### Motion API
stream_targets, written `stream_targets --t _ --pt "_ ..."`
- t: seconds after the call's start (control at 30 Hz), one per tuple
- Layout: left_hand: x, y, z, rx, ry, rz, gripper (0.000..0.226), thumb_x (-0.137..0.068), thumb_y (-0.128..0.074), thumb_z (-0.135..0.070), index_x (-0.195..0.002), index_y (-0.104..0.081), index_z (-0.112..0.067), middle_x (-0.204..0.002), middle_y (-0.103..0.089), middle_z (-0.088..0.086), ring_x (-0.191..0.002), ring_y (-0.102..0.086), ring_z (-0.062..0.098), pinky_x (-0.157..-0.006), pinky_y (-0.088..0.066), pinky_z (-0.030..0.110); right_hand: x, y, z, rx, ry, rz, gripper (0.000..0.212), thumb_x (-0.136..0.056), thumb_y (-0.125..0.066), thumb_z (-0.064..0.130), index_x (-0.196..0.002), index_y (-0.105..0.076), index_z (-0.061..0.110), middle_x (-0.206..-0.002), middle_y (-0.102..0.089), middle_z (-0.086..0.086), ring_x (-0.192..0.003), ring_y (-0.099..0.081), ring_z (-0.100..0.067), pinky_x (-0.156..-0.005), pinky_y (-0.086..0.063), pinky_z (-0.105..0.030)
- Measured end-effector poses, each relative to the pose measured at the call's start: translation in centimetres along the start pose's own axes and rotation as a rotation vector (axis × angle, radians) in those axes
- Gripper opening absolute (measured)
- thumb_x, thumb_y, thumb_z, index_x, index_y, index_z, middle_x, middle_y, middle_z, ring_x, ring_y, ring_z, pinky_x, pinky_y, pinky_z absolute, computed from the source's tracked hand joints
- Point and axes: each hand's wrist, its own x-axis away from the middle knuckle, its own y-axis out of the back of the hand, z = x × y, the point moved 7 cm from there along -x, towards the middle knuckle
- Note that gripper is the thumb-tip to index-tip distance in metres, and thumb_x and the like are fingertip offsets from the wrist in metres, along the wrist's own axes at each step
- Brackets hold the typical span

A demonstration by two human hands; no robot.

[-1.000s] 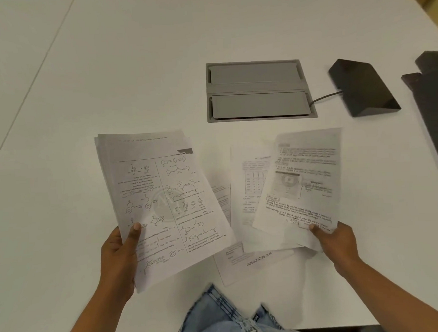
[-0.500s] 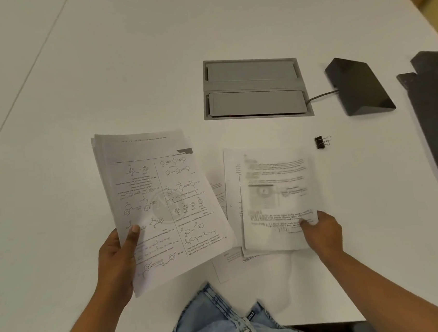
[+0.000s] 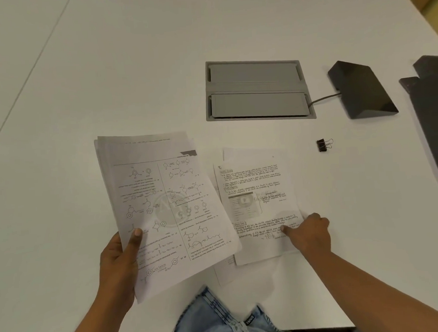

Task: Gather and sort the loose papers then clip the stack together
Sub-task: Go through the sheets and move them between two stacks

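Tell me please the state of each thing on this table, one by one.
printed stack: held, uneven, unclipped.
left hand: grips printed stack, thumb on top.
handwritten sheet: lying on other loose sheets.
right hand: on handwritten sheet's corner; pinch or press unclear.
binder clip: lying on table, unused.
cable box lids: closed.

A broad matt white table (image 3: pixel 158 68) fills the view, with a thin seam (image 3: pixel 29 73) down its left side. A grey rectangular two-flap cable hatch (image 3: pixel 257 89) is set flush in it. A grey cable (image 3: pixel 323 99) joins the hatch to a dark grey wedge-shaped box (image 3: pixel 360 89). Tan floor (image 3: pixel 434 0) shows top right. The light is soft and even.
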Motion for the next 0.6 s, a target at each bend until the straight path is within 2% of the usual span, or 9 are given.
stream_targets --t 0.17,0.3,0.43,0.6 --pt "0.0 0.0 -0.1 -0.012 -0.007 0.0 0.015 -0.096 -0.058 -0.024 -0.109 -0.066 -0.019 -0.105 -0.073 0.008 -0.092 -0.07 0.034 -0.073 -0.056 0.04 -0.4 0.6 0.1 0.046 0.042 -0.008 0.082 -0.064 -0.084 0.049 -0.124 -0.048 0.006 -0.12 -0.051 -0.015 -0.106 -0.06 -0.037 -0.082 -0.054 -0.046" --pt "0.1 -0.3 -0.3 -0.012 -0.012 0.012 0.024 -0.097 -0.057 -0.024 -0.117 -0.064 -0.013 -0.107 -0.073 0.01 -0.091 -0.07 0.033 -0.07 -0.056 0.037 -0.1 0.6 0.7 0.053 0.077 -0.004 0.07 -0.07 -0.083 0.042 -0.127 -0.052 0.016 -0.119 -0.052 -0.011 -0.1 -0.063 -0.034 -0.071 -0.05 -0.038" --pt "0.1 -0.7 -0.5 -0.003 -0.011 0.024 0.026 -0.097 -0.057 -0.023 -0.119 -0.063 -0.012 -0.107 -0.073 0.009 -0.091 -0.07 0.032 -0.071 -0.056 0.037 -0.1 0.4 1.0 0.026 0.076 0.024 0.059 -0.071 -0.083 0.033 -0.119 -0.054 0.013 -0.109 -0.066 -0.009 -0.097 -0.066 -0.032 -0.07 -0.052 -0.036" --pt "0.0 -0.7 -0.7 -0.007 -0.023 0.023 0.024 -0.097 -0.057 -0.023 -0.118 -0.063 -0.013 -0.106 -0.073 0.008 -0.089 -0.069 0.032 -0.07 -0.056 0.037 -0.8 -0.1 0.9 -0.107 0.019 0.121 0.051 -0.073 -0.083 0.027 -0.115 -0.062 0.007 -0.112 -0.07 -0.011 -0.101 -0.066 -0.033 -0.079 -0.053 -0.034"
